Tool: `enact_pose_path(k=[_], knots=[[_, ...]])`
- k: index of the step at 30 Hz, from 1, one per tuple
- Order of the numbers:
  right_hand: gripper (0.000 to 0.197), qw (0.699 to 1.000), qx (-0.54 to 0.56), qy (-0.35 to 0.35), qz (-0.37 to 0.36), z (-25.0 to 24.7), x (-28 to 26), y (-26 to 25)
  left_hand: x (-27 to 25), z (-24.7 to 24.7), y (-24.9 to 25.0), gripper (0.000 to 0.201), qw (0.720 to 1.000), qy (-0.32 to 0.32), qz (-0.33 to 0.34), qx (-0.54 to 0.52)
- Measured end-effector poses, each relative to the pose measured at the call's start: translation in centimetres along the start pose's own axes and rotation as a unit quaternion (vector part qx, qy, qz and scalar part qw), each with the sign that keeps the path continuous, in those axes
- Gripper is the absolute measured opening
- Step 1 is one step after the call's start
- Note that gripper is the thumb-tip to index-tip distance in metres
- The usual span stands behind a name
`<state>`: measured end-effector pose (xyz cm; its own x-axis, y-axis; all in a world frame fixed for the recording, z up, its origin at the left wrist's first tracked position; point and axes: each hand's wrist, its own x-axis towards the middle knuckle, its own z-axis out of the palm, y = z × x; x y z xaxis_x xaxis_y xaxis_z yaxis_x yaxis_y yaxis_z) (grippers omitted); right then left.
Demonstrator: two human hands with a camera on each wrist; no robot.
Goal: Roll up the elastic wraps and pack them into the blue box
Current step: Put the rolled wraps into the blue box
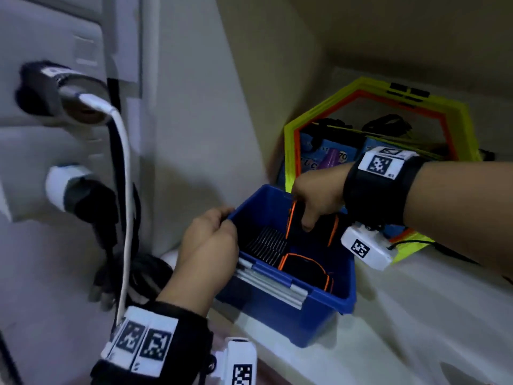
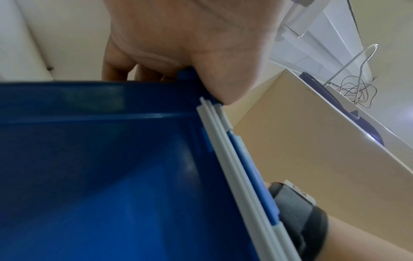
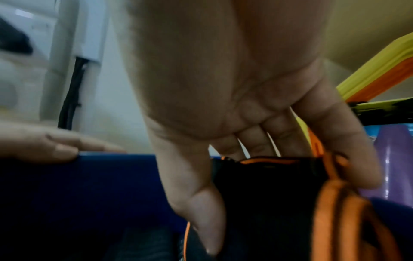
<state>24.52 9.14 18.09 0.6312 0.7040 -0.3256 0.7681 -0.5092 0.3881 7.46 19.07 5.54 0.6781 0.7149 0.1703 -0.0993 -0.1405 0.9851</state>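
Note:
The blue box (image 1: pixel 302 312) sits on a pale surface, low in the middle of the head view. My left hand (image 1: pixel 211 232) grips the box's left corner rim (image 2: pixel 192 77), thumb on the outside. My right hand (image 1: pixel 313 201) reaches into the box from the right and pinches a rolled black wrap with orange edging (image 1: pixel 319 229) between thumb and fingers; the right wrist view shows the same wrap (image 3: pixel 268 185) in that grip. A second rolled black and orange wrap (image 1: pixel 305 270) lies in the box near the front wall. A dark ribbed piece (image 1: pixel 268 243) lies on the box floor.
Grey-white slats (image 1: pixel 273 284) are clipped along the box's near rim. A yellow and orange hexagonal frame (image 1: pixel 388 107) leans behind the box, with colourful packages inside. On the left wall, plugs and a white cable (image 1: pixel 126 190) hang down.

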Motion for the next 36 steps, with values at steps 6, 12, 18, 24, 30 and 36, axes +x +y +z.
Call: enact_pose_path(k=[6, 12, 18, 24, 30, 36], knots=[[0.057, 0.985, -0.120, -0.121, 0.017, 1.8, 4.4, -1.2, -0.2, 0.0, 0.2, 0.033, 1.000, -0.007, -0.009, -0.010], [0.065, 0.975, -0.152, -0.158, 0.025, 1.5, 5.8, -2.3, -0.1, -0.3, -0.1, 0.035, 0.999, -0.022, -0.002, 0.029], [0.053, 0.956, -0.146, -0.256, 0.009, 1.4, 7.0, -3.0, -0.2, -0.3, 0.0, 0.034, 0.999, -0.033, -0.010, 0.022], [0.048, 0.935, -0.217, -0.281, -0.025, 2.0, 7.7, -3.9, 0.0, -0.2, -0.5, 0.038, 0.999, -0.047, -0.013, 0.013], [0.059, 0.934, -0.201, -0.294, 0.014, 1.8, 9.2, -4.4, -0.1, -0.3, -0.7, 0.040, 0.997, -0.072, -0.013, -0.007], [0.055, 0.911, -0.295, -0.289, -0.024, 3.3, 10.2, -5.1, -0.1, -0.3, -1.0, 0.039, 0.996, -0.082, -0.014, -0.022]])
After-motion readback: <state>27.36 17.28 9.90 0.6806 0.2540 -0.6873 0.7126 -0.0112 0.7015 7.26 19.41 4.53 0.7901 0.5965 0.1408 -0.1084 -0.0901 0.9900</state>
